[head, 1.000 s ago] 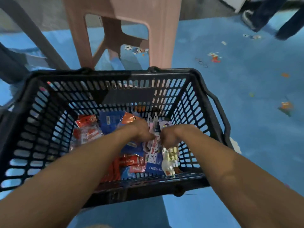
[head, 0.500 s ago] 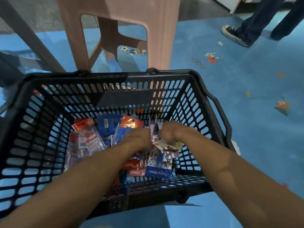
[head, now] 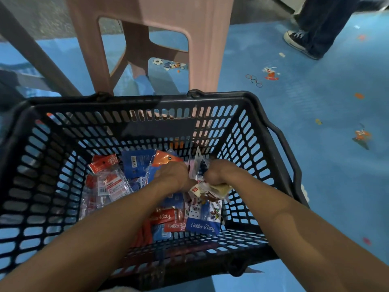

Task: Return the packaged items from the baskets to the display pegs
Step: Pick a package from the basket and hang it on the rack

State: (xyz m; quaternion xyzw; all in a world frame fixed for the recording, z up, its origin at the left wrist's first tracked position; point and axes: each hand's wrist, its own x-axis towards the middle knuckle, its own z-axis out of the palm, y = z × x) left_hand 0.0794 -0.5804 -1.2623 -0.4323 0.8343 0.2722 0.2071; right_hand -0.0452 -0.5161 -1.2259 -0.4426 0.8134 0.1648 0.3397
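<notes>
Inside the black plastic lattice basket (head: 261,114), near its right wall, my right hand (head: 219,173) has lifted a small cream cellophane packet (head: 212,189) off the pile since a second ago, fingers curled round it. I judge one item is freed for the pegs. My left hand (head: 172,175) curls beside it; I cannot tell what it holds. Glossy blue and red carded packets (head: 203,220) lie on the basket floor.

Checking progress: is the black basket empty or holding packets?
Not empty. Red and blue packaged items lie across the black basket floor.

Left hand (head: 172,175) and right hand (head: 219,171) in black basket (head: 212,98) among packaged items (head: 202,220).
</notes>
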